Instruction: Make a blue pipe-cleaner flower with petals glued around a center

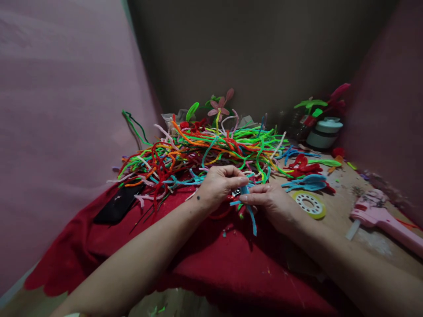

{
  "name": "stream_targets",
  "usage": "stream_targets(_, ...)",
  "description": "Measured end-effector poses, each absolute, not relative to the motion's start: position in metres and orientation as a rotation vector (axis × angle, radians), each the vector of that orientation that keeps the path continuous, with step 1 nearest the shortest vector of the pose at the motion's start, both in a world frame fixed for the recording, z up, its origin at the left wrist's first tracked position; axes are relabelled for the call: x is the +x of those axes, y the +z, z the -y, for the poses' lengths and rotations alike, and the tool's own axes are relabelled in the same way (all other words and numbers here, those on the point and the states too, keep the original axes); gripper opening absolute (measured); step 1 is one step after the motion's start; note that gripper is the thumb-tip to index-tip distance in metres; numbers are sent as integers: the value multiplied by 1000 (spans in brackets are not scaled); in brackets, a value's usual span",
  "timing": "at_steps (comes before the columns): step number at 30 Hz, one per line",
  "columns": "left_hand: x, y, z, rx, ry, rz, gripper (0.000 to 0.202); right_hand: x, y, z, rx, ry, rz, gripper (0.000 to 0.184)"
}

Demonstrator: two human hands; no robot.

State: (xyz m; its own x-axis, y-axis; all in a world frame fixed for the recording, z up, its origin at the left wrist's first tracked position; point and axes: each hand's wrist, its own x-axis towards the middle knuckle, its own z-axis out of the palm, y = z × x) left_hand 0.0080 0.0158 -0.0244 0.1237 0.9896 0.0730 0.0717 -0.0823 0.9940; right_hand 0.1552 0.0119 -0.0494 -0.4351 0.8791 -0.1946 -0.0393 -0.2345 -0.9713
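Note:
A light blue pipe cleaner [253, 220] is pinched between my two hands above the red cloth, its loose ends hanging down and to the left. My left hand [220, 185] grips its upper part between thumb and forefinger. My right hand [272, 202] pinches it a little lower, from the right. Just behind my fingers lies a small metal tool [235, 193], mostly hidden. Beyond the hands spreads a big tangled heap of coloured pipe cleaners [198, 143]. To the right of my right hand, bent blue pipe-cleaner loops [307, 182] rest near a roll of tape [309, 204].
A pink glue gun [380, 215] lies at the right. A black phone [117, 204] sits on the red cloth [205, 255] at left. Behind stand a lidded jar [324, 134] and a pink pipe-cleaner flower [218, 108]. Pink walls flank the table on both sides.

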Motion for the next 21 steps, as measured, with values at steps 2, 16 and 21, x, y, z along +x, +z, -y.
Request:
stream_targets(2, 9, -23, -15, 1366, 1136, -1173, 16, 155, -49, -11, -1067, 1708, 1358, 29)
stream_targets(16, 7, -21, -17, 1371, 1050, -1147, 16, 155, -47, -9, -1094, 1671, 1405, 31)
stream_targets(21, 4, -23, -18, 1370, 925, -1113, 17, 154, -45, -10, -1112, 1673, 1348, 28)
